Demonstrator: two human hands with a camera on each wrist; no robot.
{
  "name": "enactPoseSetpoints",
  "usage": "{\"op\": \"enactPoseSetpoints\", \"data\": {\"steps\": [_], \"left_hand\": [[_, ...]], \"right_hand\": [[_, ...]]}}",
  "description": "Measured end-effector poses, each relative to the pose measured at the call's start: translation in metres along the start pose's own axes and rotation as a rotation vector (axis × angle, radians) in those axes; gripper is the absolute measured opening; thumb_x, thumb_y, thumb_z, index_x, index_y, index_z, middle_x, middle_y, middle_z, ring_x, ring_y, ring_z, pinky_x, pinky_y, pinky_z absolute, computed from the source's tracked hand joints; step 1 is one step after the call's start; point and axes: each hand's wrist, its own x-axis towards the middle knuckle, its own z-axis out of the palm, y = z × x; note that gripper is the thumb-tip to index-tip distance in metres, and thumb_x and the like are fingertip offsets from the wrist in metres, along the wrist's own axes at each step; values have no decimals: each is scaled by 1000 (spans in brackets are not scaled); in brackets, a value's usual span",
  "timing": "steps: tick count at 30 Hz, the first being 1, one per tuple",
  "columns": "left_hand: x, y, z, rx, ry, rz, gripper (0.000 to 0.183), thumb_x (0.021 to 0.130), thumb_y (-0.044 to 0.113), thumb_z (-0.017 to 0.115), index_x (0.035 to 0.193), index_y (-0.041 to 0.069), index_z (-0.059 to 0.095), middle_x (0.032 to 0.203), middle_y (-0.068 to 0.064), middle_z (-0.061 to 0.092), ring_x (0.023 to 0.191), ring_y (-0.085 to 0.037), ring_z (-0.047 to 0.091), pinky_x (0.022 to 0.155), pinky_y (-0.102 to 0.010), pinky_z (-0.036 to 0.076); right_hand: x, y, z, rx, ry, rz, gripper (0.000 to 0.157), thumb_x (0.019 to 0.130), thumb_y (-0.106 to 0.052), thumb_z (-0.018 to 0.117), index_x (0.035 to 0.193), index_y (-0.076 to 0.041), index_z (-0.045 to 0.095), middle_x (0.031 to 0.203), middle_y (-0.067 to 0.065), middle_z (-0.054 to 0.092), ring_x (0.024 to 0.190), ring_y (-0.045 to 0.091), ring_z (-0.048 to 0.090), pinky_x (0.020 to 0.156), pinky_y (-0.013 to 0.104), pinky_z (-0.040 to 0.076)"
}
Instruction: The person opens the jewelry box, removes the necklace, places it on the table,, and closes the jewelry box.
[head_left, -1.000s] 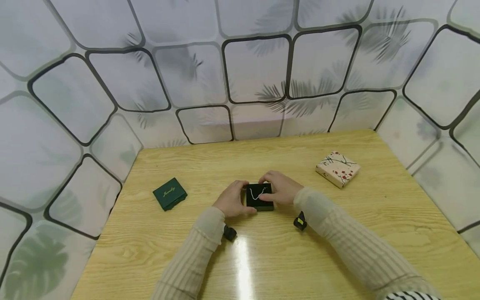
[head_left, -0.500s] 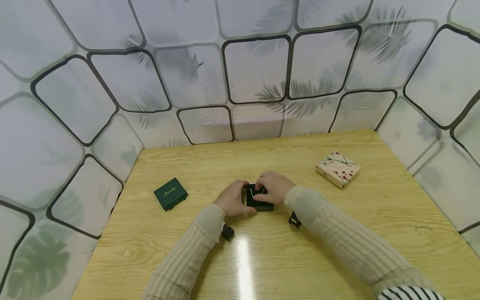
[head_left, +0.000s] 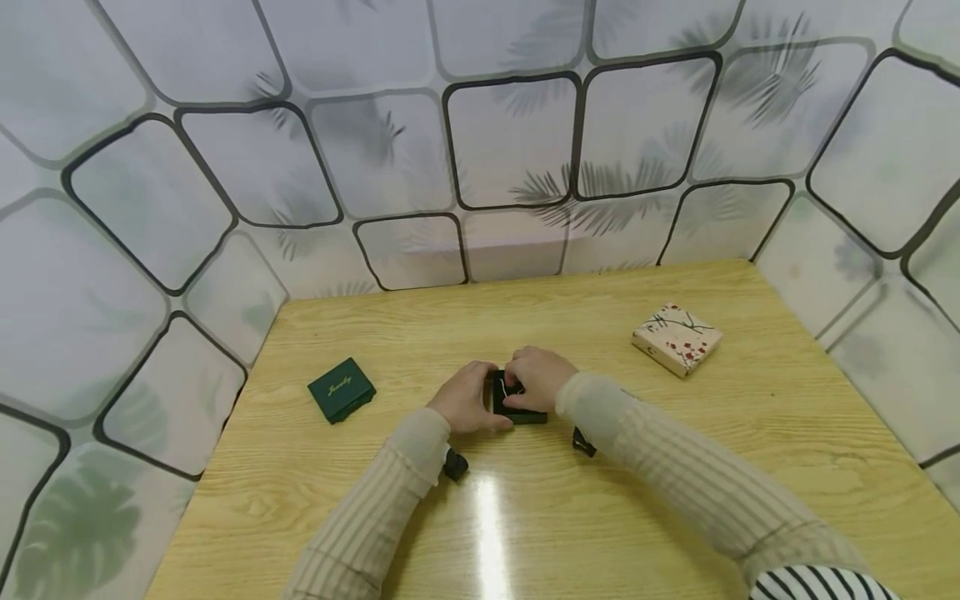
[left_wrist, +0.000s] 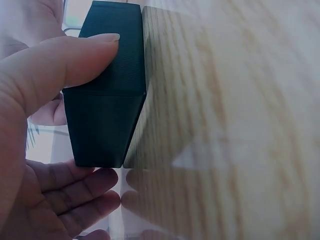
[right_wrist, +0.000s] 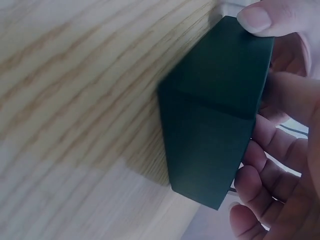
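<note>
A small dark green jewelry box [head_left: 528, 417] lies uncovered on the table, showing a black inside with a thin silver chain [head_left: 504, 392] in it. My left hand [head_left: 462, 402] grips the box's left side, its thumb [left_wrist: 85, 60] against the near wall and its fingers at the far side. Over the box is my right hand [head_left: 546, 377], thumb and fingers reaching down inside by the chain and covering part of it. In the right wrist view the box wall [right_wrist: 210, 145] hides those fingertips, so I cannot tell whether they pinch the chain.
A green lid [head_left: 342, 390] with gold lettering rests on the table to the left. Toward the back right sits a cream box [head_left: 677, 337] with a red blossom pattern. The wooden table [head_left: 420, 333] meets patterned cloth walls [head_left: 517, 150] behind and at both sides.
My right hand has shifted left, further over the box, its fingers curling in and covering more of the chain. The left hand and the box have stayed put.
</note>
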Motion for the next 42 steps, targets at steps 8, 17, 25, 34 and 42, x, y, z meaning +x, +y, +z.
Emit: {"op": "enactPoseSetpoints", "data": {"steps": [8,17,25,34,42], "left_hand": [[1,0,1,20,-5,-17,94,73,50,81,143,4,38,140,-10,45,126,-25,45,104,-38,39],[0,0,0,11,-6,-13,93,72,50,81,142,4,39,140,-11,45,127,-26,45,105,-39,38],[1,0,1,2,-16,-11,91,72,49,82,141,6,41,136,-8,47,123,-24,47,103,-38,40],[2,0,1,25,-7,-5,91,73,49,81,141,5,40,138,-10,46,125,-25,46,104,-37,39],[2,-2,2,27,-8,-6,93,72,51,81,141,5,40,137,-9,47,125,-25,46,104,-37,39]], "right_hand": [[1,4,1,-53,11,36,11,89,-29,70,86,-19,68,89,-4,60,84,14,54,77,32,50],[7,-2,1,-20,37,99,18,90,-37,67,82,-21,67,78,-7,56,71,11,51,65,30,46],[15,-9,4,-76,11,161,28,88,-43,69,74,-20,61,74,-6,57,65,11,52,63,32,47],[14,-12,0,-74,15,214,16,88,-28,68,77,-17,67,78,-4,62,68,13,58,66,35,52],[15,-13,5,-102,7,233,28,89,-39,68,71,-19,62,72,-5,58,64,13,55,64,36,50]]}}
